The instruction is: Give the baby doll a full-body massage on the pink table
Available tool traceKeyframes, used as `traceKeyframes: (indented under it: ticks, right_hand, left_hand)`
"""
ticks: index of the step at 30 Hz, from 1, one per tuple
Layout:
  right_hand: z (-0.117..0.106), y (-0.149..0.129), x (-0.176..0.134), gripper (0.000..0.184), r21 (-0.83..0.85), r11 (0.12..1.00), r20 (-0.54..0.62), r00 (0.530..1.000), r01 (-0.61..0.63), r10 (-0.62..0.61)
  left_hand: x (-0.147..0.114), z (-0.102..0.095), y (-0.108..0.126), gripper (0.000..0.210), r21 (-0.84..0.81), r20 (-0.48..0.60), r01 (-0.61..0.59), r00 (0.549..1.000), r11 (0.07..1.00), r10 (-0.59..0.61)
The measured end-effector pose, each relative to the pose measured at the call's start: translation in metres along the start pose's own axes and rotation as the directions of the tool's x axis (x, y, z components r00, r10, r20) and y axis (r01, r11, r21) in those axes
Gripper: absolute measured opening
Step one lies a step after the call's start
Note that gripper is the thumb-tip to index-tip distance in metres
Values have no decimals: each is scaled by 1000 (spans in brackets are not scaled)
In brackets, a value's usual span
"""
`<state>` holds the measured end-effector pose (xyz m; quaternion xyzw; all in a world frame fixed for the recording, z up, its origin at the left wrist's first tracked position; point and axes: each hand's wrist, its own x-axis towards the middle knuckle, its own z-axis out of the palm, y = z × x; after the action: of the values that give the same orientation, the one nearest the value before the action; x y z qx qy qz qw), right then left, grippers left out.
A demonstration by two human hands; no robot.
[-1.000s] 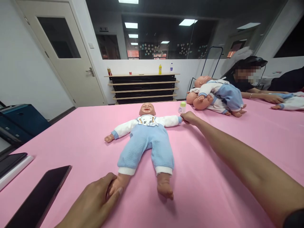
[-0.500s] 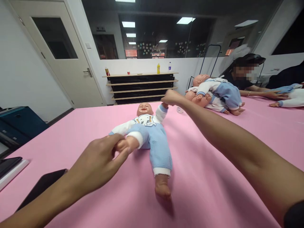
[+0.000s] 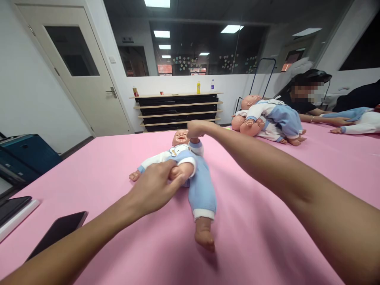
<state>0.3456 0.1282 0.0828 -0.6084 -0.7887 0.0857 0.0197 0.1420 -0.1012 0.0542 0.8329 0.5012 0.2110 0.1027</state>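
The baby doll [image 3: 183,154] lies on its back on the pink table [image 3: 255,237], below your two hands, its head [image 3: 179,137] just to the left of your right hand [image 3: 199,128]. Your left hand [image 3: 154,182] pinches the foot [image 3: 177,173] of one bent leg, with the thumb below and the fingers above. Your right hand seems closed around the end of the arm on the opposite side; the fingertips are hidden, so I cannot tell how firmly they press. The step looks to me like a crosswise bend: this foot and this arm are both held above the body, near each other but apart. The next move, I think, calls for a light and even hold, so that the body does not twist.

The doll wears white sleeves and fleecy blue trousers with white cuffs; its skin looks smooth. The other leg [image 3: 202,198] lies straight, to the right of your left hand, and the other arm [image 3: 154,159] rests to its left.
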Motion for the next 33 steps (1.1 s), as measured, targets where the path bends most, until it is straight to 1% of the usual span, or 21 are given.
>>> traceKeyframes:
  ticks: [1,2,3,5,7,8,9,11,13,14,16,20,22,25,27,28,29,30,31,32,33]
  right_hand:
    - [-7,21,-4,11,-56,997,6,998,-62,62]
    - [-11,42,-9,13,-45,993,-6,994,-109,109]
    - [-10,64,-14,13,4,987,-25,986,-163,163]
    - [4,106,-27,16,142,952,-96,953,-272,287]
    - [32,143,-41,20,267,884,-82,905,-383,417]
    - [50,157,-48,20,339,836,-46,880,-431,473]
    - [67,169,-54,19,430,778,-46,849,-458,526]
    - [99,184,-64,19,460,737,-2,830,-495,558]
    - [121,192,-69,25,462,717,20,815,-521,580]
    - [128,193,-69,29,462,711,21,808,-530,589]
    - [135,195,-69,34,451,713,-5,797,-537,604]
    - [138,195,-70,30,382,759,-142,777,-528,613]
    - [141,193,-74,30,356,770,-196,763,-530,616]
    - [144,187,-83,37,334,765,-229,740,-551,633]
    - [141,178,-90,42,311,749,-251,709,-585,659]
    - [138,172,-96,45,299,742,-280,688,-600,670]
    - [134,162,-103,47,285,742,-323,668,-606,670]
    - [129,150,-112,49,272,755,-376,657,-597,654]
    - [123,134,-125,49,254,784,-425,663,-567,617]
    - [118,114,-140,48,228,827,-459,692,-514,556]
    - [114,91,-159,46,200,877,-463,747,-436,477]
  left_hand:
    - [-16,-10,-5,37,9,8,29,1000,1000,-30]
    - [-32,-18,-11,36,12,13,56,998,998,-56]
    - [-48,-21,-18,36,11,17,88,996,996,-88]
    - [-79,-18,-33,34,7,81,175,981,985,-175]
    - [-104,-3,-45,34,0,166,247,955,969,-244]
    - [-113,5,-49,34,-8,202,278,941,961,-270]
    - [-119,14,-52,34,-17,233,305,927,952,-293]
    - [-126,28,-53,33,-23,277,348,903,937,-328]
    - [-127,36,-51,33,-6,306,367,886,930,-348]
    - [-126,37,-50,34,9,316,368,881,930,-352]
    - [-123,39,-50,36,44,336,360,873,932,-353]
    - [-119,41,-53,41,103,383,344,852,933,-356]
    - [-120,43,-52,43,112,390,328,854,938,-345]
    - [-123,43,-48,45,90,399,277,870,957,-290]
    - [-124,40,-49,45,64,427,220,876,973,-226]
    - [-122,37,-53,45,54,433,190,880,980,-195]
    - [-119,34,-60,46,51,419,166,891,985,-172]
    - [-114,31,-70,46,62,380,154,910,986,-166]
    - [-107,29,-84,45,84,316,153,933,985,-172]
    - [-97,27,-100,45,114,224,164,957,980,-186]
    - [-85,25,-119,44,157,125,187,970,970,-208]
